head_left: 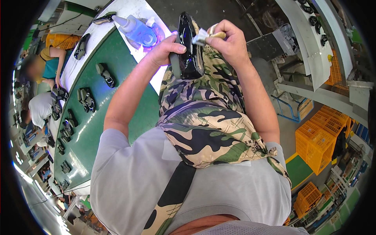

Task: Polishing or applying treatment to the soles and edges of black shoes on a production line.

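My left hand (167, 50) is closed around the side of a glossy black shoe (188, 55), held upright in front of my camouflage apron (207, 121). A paler strip runs along the shoe's right edge. Between the fingers and thumb of my right hand (231, 41) is what looks like a small flat brush (201, 37) with a pale wooden handle and whitish head. Its head is at the shoe's right edge; whether it touches cannot be made out. To the left of the shoe, a clear squeeze bottle (134, 28) with a cone nozzle stands under bluish light.
A green conveyor belt (125, 92) with several black sandals (87, 98) runs along my left, edged by a white ledge (71, 72). Two co-workers (49, 62) are beside it. On my right are yellow crates (315, 143), a blue-framed cart (293, 107) and a metal-framed bench (313, 88).
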The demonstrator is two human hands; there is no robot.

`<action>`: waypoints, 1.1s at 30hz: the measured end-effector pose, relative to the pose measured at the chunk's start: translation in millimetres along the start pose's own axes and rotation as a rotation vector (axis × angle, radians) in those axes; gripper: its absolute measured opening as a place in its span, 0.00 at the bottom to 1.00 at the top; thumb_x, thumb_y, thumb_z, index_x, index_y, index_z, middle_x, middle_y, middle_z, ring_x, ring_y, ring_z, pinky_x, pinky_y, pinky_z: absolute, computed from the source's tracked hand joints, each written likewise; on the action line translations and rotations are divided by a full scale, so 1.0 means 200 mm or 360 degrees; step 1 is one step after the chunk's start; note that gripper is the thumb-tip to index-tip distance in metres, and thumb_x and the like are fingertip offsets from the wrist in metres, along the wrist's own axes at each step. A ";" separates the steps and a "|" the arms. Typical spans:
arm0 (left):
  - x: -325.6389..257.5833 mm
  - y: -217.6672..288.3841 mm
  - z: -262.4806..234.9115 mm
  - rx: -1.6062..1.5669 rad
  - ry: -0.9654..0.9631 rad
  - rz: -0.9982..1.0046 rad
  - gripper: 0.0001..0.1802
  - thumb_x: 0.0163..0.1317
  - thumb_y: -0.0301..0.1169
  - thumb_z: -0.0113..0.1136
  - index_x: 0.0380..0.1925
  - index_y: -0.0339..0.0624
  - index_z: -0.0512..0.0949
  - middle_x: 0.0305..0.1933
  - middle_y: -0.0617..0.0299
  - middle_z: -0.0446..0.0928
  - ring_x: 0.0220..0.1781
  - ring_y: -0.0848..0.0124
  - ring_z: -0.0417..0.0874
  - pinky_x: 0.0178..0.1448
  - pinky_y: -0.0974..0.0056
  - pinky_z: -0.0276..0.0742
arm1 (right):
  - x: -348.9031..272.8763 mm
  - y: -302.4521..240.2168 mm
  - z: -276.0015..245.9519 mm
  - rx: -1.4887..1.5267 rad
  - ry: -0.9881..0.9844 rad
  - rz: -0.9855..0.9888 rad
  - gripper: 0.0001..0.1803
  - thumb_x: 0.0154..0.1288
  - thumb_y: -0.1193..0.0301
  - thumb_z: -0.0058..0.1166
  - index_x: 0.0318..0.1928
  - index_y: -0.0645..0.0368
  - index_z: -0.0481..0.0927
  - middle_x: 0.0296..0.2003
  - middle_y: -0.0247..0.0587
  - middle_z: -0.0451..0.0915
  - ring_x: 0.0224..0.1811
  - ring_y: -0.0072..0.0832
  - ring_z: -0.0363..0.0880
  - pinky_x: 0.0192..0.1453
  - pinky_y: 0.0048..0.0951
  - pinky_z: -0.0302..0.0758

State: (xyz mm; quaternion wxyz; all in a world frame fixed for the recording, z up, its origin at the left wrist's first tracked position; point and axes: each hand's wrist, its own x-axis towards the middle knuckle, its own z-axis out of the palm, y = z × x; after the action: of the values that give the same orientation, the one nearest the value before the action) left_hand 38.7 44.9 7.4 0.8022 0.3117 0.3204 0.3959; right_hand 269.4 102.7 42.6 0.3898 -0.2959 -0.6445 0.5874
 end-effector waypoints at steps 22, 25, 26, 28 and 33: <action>-0.06 0.07 0.10 0.0742 -0.0026 -0.0168 0.44 0.32 0.35 0.76 0.55 0.27 0.73 0.48 0.57 0.81 0.48 0.70 0.81 0.57 0.67 0.74 | 0.28 0.01 -0.11 -0.0230 0.0302 0.0023 0.09 0.54 0.76 0.65 0.30 0.59 0.76 0.28 0.27 0.75 0.29 0.12 0.69 0.32 0.18 0.65; -0.05 0.07 0.09 0.0670 -0.0079 -0.0186 0.40 0.38 0.34 0.75 0.54 0.28 0.74 0.48 0.55 0.82 0.47 0.67 0.82 0.58 0.66 0.74 | 0.25 -0.02 -0.10 -0.0283 0.0272 -0.0054 0.09 0.53 0.76 0.65 0.28 0.59 0.74 0.28 0.27 0.76 0.29 0.13 0.70 0.33 0.19 0.66; -0.05 0.06 0.09 0.0666 -0.0077 -0.0188 0.40 0.38 0.34 0.75 0.54 0.28 0.74 0.48 0.55 0.82 0.47 0.67 0.82 0.58 0.66 0.74 | 0.23 -0.02 -0.09 -0.0282 0.0270 -0.0050 0.09 0.53 0.76 0.65 0.28 0.59 0.74 0.28 0.27 0.76 0.29 0.13 0.70 0.33 0.19 0.66; -0.05 0.05 0.08 0.0563 -0.0054 -0.0185 0.39 0.39 0.33 0.74 0.54 0.28 0.74 0.48 0.54 0.82 0.46 0.67 0.83 0.57 0.65 0.76 | 0.22 -0.03 -0.09 -0.0359 0.0223 -0.0054 0.10 0.53 0.77 0.64 0.28 0.59 0.73 0.29 0.29 0.77 0.31 0.14 0.71 0.35 0.20 0.68; -0.05 0.02 0.06 0.0390 -0.0011 -0.0240 0.40 0.40 0.35 0.73 0.55 0.27 0.72 0.49 0.53 0.81 0.47 0.66 0.83 0.56 0.64 0.77 | 0.17 -0.01 -0.08 -0.0369 0.0135 -0.0037 0.10 0.52 0.78 0.63 0.27 0.59 0.72 0.30 0.31 0.78 0.33 0.16 0.72 0.38 0.20 0.70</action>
State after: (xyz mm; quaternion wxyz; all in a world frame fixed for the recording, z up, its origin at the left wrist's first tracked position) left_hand 41.4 34.4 20.0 0.7867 0.3836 0.3862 0.2912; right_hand 265.0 138.4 49.3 0.3867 -0.3562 -0.6943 0.4915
